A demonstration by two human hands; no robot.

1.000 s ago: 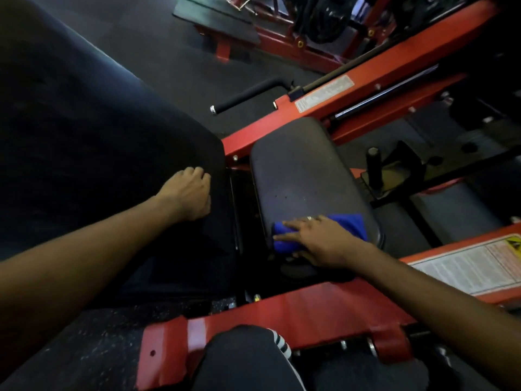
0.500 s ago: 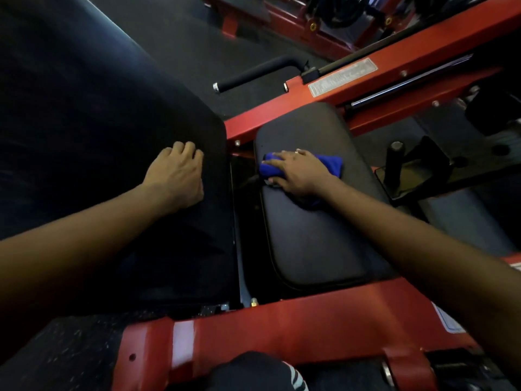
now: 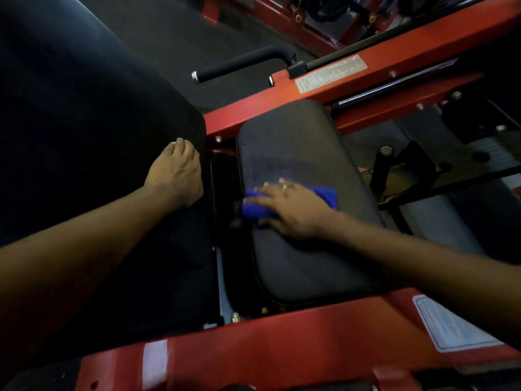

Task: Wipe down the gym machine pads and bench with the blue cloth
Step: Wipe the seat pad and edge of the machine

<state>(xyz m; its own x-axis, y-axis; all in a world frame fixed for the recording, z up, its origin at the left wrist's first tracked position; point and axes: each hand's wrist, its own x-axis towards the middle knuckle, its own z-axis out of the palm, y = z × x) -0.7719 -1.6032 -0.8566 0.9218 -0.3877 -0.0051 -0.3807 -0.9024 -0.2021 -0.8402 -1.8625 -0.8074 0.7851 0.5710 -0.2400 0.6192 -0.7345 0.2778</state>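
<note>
Pressing blue cloth on pad, right hand; labels blurred.

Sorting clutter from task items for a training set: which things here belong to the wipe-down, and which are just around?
In the job: blue cloth, right hand pressing it, small seat pad under it, large black pad, left hand resting on it.
Just around: red frame, black handle, label plate, white sticker.

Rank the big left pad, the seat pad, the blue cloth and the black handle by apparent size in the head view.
1. Big left pad, though it is nearest the camera.
2. Seat pad.
3. Blue cloth and black handle: too alike to rank; the right hand covers part of the cloth.
</note>
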